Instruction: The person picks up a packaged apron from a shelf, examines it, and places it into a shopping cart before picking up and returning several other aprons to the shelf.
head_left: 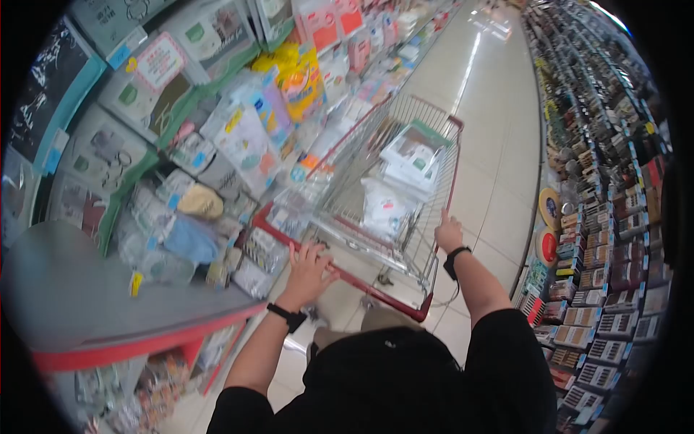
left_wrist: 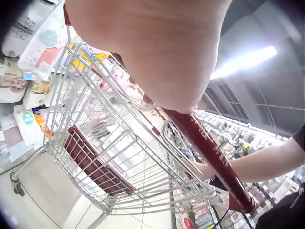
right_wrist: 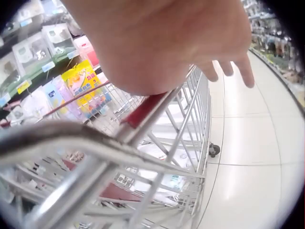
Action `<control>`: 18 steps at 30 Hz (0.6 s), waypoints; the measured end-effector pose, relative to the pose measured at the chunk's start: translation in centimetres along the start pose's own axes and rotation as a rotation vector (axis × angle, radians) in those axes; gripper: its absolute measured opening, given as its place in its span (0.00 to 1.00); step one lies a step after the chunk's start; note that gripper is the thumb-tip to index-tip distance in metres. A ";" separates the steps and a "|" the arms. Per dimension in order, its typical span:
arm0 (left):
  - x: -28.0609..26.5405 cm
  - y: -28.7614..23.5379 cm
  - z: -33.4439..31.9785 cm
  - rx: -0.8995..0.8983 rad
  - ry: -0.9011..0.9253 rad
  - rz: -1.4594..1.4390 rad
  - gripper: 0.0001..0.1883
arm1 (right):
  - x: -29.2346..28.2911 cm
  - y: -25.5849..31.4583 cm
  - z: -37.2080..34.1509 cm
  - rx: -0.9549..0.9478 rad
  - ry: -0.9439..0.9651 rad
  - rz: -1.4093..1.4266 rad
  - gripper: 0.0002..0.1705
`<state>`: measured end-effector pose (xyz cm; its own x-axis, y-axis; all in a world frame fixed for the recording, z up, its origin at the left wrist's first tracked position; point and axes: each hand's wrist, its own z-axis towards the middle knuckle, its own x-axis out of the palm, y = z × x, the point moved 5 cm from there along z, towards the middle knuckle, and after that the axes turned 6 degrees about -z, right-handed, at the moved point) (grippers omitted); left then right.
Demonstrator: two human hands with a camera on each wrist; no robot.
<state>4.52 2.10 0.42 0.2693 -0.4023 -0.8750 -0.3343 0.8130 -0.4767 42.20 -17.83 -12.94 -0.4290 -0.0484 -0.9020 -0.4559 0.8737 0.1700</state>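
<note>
My left hand (head_left: pixel 307 275) rests across the red handle (left_wrist: pixel 209 148) of a metal shopping cart, its fingers spread over the bar in the head view. In the left wrist view the heel of that palm sits on the handle and hides part of it. My right hand (head_left: pixel 449 233) lies on the cart's right side rim, palm on the red edging (right_wrist: pixel 143 110), with straight fingers (right_wrist: pixel 245 69) hanging outside the basket. Inside the wire basket (head_left: pixel 340 202) lie a flat white and green package (head_left: pixel 416 148) and white plastic-wrapped packs (head_left: pixel 387 206).
Shelves on the left hold packaged bedding (head_left: pixel 134 101), a yellow bag (head_left: pixel 296 79) and hanging cloth items, close beside the cart. On the right a long shelf (head_left: pixel 600 275) carries rows of small boxed goods. A tiled aisle (head_left: pixel 488 159) runs ahead between them.
</note>
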 end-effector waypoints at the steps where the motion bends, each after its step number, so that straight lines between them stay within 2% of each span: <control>1: 0.1 0.1 -0.1 0.013 0.008 -0.019 0.21 | 0.5 0.1 -1.1 -0.023 -0.090 -0.065 0.40; 2: 0.5 0.1 -0.5 0.021 0.019 -0.030 0.21 | 0.3 0.5 -2.7 -0.026 -0.141 -0.165 0.38; 3: -2.6 2.2 -0.6 0.043 0.007 -0.040 0.21 | -1.6 4.7 -4.9 -0.025 -0.216 -0.270 0.36; 4: -4.8 3.9 0.6 0.086 -0.030 -0.017 0.21 | -0.3 7.3 -5.0 -0.015 -0.207 -0.280 0.33; 5: -5.3 4.3 0.9 0.091 -0.040 -0.047 0.21 | 0.0 7.8 -5.2 0.002 -0.174 -0.327 0.31; 6: -3.3 3.7 1.5 0.097 -0.062 -0.109 0.22 | -1.7 6.1 -4.7 0.026 -0.215 -0.374 0.31; 11: -4.1 7.4 2.6 0.197 -0.046 -0.090 0.22 | -1.1 9.2 -7.6 0.072 -0.172 -0.350 0.25; 17: -4.6 9.0 4.5 0.285 -0.045 -0.126 0.22 | 0.8 8.9 -9.4 0.078 -0.191 -0.304 0.24; 18: -4.5 8.9 4.6 0.299 -0.025 -0.133 0.21 | -0.5 9.7 -10.9 0.089 -0.164 -0.286 0.24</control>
<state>4.51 13.07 0.49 0.3160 -0.5063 -0.8024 -0.0154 0.8429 -0.5379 29.47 -14.67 -6.52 -0.1590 -0.2255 -0.9612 -0.4665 0.8752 -0.1281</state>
